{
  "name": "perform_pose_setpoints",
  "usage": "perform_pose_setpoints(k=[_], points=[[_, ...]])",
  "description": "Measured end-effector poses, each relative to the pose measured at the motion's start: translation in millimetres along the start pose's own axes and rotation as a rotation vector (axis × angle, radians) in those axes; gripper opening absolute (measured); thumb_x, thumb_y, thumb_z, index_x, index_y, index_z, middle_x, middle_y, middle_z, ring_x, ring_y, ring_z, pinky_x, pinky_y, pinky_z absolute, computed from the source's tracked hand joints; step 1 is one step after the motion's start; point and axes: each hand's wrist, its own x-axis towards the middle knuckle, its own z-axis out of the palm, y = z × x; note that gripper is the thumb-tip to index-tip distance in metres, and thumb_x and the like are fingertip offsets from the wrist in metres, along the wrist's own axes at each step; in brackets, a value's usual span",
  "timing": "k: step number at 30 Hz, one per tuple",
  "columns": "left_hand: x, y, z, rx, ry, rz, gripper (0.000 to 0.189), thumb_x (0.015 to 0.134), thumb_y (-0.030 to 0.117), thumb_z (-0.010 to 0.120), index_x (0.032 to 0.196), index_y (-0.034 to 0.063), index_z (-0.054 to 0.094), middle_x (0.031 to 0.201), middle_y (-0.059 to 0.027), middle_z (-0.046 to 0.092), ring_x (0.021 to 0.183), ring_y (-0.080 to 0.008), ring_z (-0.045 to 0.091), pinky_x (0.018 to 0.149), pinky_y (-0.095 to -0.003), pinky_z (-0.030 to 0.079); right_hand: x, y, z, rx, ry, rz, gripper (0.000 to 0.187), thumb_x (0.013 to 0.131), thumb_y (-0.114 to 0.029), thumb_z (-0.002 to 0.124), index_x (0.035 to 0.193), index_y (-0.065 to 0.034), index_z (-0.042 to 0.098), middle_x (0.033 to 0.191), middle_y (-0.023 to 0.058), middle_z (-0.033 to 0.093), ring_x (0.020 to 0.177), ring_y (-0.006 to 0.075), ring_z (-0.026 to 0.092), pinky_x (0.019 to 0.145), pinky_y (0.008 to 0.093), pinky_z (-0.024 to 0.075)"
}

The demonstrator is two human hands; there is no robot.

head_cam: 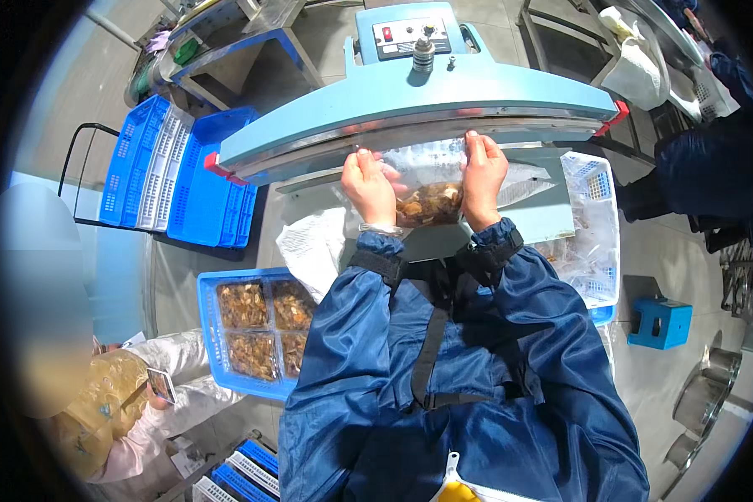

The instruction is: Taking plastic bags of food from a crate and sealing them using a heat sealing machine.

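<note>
Between my two hands is a clear plastic bag (430,204) with brown, chunky food pieces in its lower part. My left hand (371,188) pinches its upper left corner, and my right hand (483,179) grips the upper right corner. The bag's top edge lies at the jaw of a light-blue impulse bag sealer (414,94), which spans the view with red end caps. Under the bag is the sealer's pale work shelf (539,213). More clear plastic (527,182) lies just right of my right hand.
A blue crate (204,332) with bags of similar brown food stands at lower left, a white cloth (314,251) over its corner. At right is a white basket (612,232) of filled bags. Stacked blue crates (210,176), a blue stool (662,323) and a seated person holding a phone (161,384) are around.
</note>
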Motion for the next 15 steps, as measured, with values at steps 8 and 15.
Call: perform_pose_setpoints(k=[8,15], points=[[-3.8,1.2,-0.2,-0.029,0.012,-0.004,0.03,0.095,0.023,0.04,0.083,-0.0014,0.052,0.059,-0.0065,0.053,0.043,-0.0135,0.052,0.033,-0.0256,0.045,-5.2,-6.4,-1.1,-0.039,0.008,0.065,0.022,0.09,-0.023,0.053,0.08,-0.0044,0.059,0.068,-0.0057,0.05,0.06,0.0028,0.043,0.049,0.0195,0.036],[-2.1,1.4,-1.3,-0.02,0.011,-0.053,0.03,0.095,0.023,0.038,0.082,-0.0013,0.049,0.056,-0.007,0.052,0.041,-0.0139,0.051,0.032,-0.0254,0.043,-0.2,-1.8,-2.5,-0.012,-0.019,0.05,0.02,0.089,-0.022,0.054,0.078,-0.0061,0.059,0.066,-0.0063,0.049,0.059,0.0023,0.042,0.048,0.0185,0.0358]])
